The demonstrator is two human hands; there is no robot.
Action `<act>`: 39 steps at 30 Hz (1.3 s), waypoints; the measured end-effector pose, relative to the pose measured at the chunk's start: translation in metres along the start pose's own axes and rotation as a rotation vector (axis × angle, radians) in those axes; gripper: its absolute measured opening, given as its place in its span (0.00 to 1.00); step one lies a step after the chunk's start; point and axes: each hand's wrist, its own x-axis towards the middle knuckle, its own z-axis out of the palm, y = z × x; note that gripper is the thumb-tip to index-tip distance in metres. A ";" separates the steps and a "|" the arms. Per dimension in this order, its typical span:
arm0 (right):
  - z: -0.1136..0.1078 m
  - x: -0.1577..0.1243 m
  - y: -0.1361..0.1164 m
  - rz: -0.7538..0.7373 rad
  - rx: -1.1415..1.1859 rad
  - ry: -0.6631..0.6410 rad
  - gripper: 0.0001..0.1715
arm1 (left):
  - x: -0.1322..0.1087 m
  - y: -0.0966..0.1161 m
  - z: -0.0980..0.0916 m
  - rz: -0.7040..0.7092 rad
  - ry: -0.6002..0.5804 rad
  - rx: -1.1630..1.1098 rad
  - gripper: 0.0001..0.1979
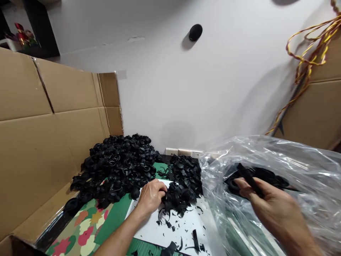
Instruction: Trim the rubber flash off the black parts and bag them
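No readable text in my view.
I can make out no lettering, label or number on the cardboard wall (39,142) left of the left hand (150,195), the white sheet (160,227) beneath it, or the clear bag (293,160) behind the right hand (274,209).

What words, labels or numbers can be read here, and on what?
None can be read. The cardboard box, clear plastic bag, white sheet, black rubber parts and the black tool in the right hand show no print; the flowered mat bears only coloured shapes.
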 end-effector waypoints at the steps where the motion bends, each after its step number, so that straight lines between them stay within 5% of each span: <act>1: 0.006 -0.005 -0.009 0.014 0.149 -0.127 0.17 | 0.002 -0.002 -0.001 -0.027 0.023 -0.048 0.12; 4: 0.029 -0.019 -0.038 0.033 0.455 -0.342 0.19 | 0.006 -0.005 -0.004 -0.126 0.078 -0.216 0.08; 9: 0.065 -0.034 -0.077 -0.004 0.602 -0.582 0.14 | 0.002 -0.001 -0.005 -0.273 0.140 -0.488 0.02; 15: 0.088 -0.038 -0.097 -0.136 0.642 -0.593 0.14 | -0.003 0.004 0.000 -0.413 0.132 -0.749 0.02; 26: 0.109 -0.025 -0.084 -0.020 0.746 -0.710 0.04 | -0.002 -0.003 0.003 -0.613 0.015 -0.938 0.11; 32: 0.110 -0.024 -0.085 0.008 0.728 -0.684 0.03 | -0.004 -0.004 0.002 -0.527 -0.059 -0.913 0.05; 39: 0.109 -0.026 -0.086 -0.042 0.731 -0.736 0.07 | -0.013 0.012 -0.013 -0.242 -0.107 -0.839 0.14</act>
